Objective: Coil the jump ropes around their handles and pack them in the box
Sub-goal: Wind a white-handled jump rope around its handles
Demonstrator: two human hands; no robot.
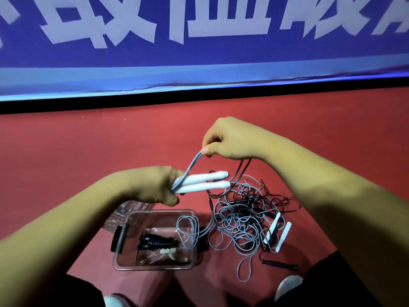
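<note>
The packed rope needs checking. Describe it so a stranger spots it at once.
On the red floor, near the bottom of the view, stands a clear plastic box. On its bottom lies the black jump rope, wound tightly around its handles. Unlike the loose grey and black tangle to its right, it is one compact bundle.

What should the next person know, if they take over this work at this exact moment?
Left hand grips two white handles together. Right hand pinches the grey rope, raised above the handles.
Done: one black coiled rope lies in the clear box.
Left: coil this grey rope, then sort the tangle on the red floor, which holds another white handle pair and black rope. A grey loop hangs into the box.
</note>
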